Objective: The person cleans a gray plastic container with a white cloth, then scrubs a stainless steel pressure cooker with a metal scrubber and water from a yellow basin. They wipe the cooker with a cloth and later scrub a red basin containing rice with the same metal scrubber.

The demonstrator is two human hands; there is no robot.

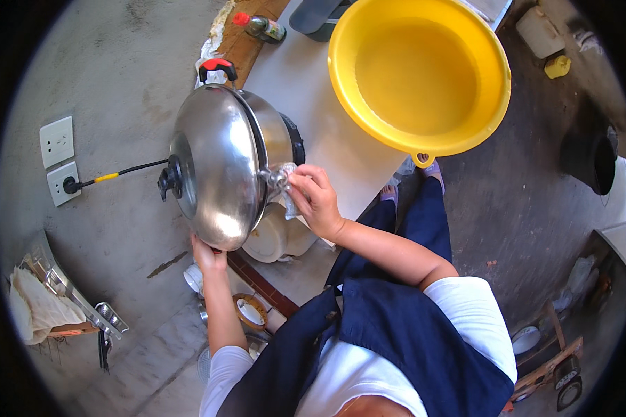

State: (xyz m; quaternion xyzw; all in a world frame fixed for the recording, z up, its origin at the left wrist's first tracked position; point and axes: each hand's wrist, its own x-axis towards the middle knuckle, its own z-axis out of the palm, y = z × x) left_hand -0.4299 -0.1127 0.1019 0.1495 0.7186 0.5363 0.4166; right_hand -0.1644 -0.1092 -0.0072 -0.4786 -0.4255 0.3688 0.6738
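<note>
A large stainless-steel electric pot (279, 122) stands on the pale tabletop (344, 172) near the wall. Its domed metal lid (214, 172) has a black knob (171, 178) and a glass centre. At the pot's far side rises a red-and-black handle (218, 66). My left hand (208, 255) grips the near-side handle, mostly hidden under the lid's edge. With bent fingers, my right hand (315, 198) pinches a small shiny fitting (279, 179) at the pot's rim. Crinkled clear plastic (291, 206) hangs there; the fitting's exact kind is unclear.
A yellow plastic basin (420, 78) holding liquid stands to the right. A red-capped bottle (261, 27) lies at the back. A black cord (125, 171) runs to the wall socket (62, 183). Below the table edge is a whitish tub (266, 237). A utensil rack (78, 292) hangs left.
</note>
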